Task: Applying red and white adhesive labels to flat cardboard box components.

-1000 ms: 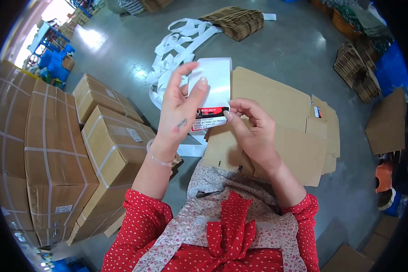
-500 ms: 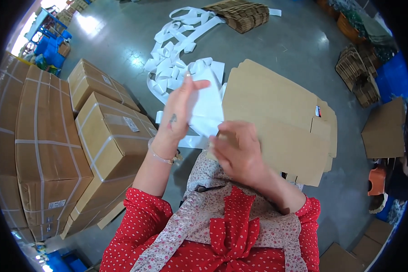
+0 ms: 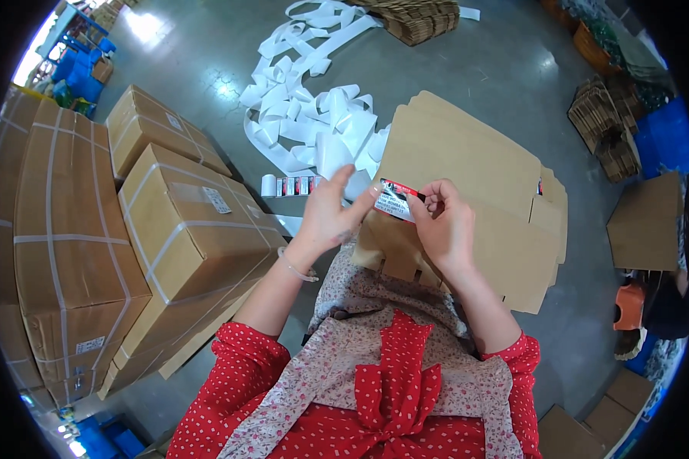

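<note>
A small red, black and white sticker label (image 3: 396,200) is pinched at its right end by my right hand (image 3: 448,229), thumb against fingers. My left hand (image 3: 333,214) is at the label's left end, its thumb by the corner and its fingers apart, slightly blurred. Just beyond the left hand, a white backing strip (image 3: 334,153) hangs over a tangled heap of white ribbon (image 3: 287,115). Below the label lies a stack of flat brown cardboard cartons (image 3: 467,176) with a slotted near edge; part of a similar label shows at the stack's right side.
Strapped cardboard boxes (image 3: 184,222) stand close on my left. More labels on a strip (image 3: 295,186) lie beside them. Bundled flat cardboard (image 3: 421,19) sits on the floor ahead. Along the right are an open carton (image 3: 647,222), an orange stool-like object (image 3: 630,307) and blue bins (image 3: 666,138).
The white strip has left my left hand and dropped toward the heap. A label now shows in my right hand, which has moved right. The left hand has lowered and turned toward the label.
</note>
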A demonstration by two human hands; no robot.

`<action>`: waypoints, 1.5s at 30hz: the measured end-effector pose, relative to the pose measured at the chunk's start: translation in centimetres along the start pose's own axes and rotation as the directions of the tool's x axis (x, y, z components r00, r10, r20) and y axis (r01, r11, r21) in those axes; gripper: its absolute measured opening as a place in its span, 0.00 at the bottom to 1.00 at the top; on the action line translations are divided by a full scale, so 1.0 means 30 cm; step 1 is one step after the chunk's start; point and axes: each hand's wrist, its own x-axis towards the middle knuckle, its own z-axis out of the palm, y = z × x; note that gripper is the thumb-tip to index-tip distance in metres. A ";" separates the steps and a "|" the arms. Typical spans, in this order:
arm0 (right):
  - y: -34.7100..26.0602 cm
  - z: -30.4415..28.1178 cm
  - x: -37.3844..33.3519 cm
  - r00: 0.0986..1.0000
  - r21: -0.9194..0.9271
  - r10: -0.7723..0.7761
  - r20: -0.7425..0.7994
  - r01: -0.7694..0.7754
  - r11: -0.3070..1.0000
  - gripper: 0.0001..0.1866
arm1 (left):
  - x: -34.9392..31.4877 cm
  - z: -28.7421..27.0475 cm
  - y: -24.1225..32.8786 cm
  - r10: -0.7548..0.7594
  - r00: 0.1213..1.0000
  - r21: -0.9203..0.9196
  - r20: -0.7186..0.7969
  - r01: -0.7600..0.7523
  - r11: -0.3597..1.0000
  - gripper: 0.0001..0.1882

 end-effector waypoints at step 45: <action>1.144 -0.902 -0.251 0.301 0.200 0.549 -0.780 -0.711 0.674 0.25 | 0.089 0.003 0.026 0.044 0.990 -0.306 -0.136 -0.085 0.948 0.24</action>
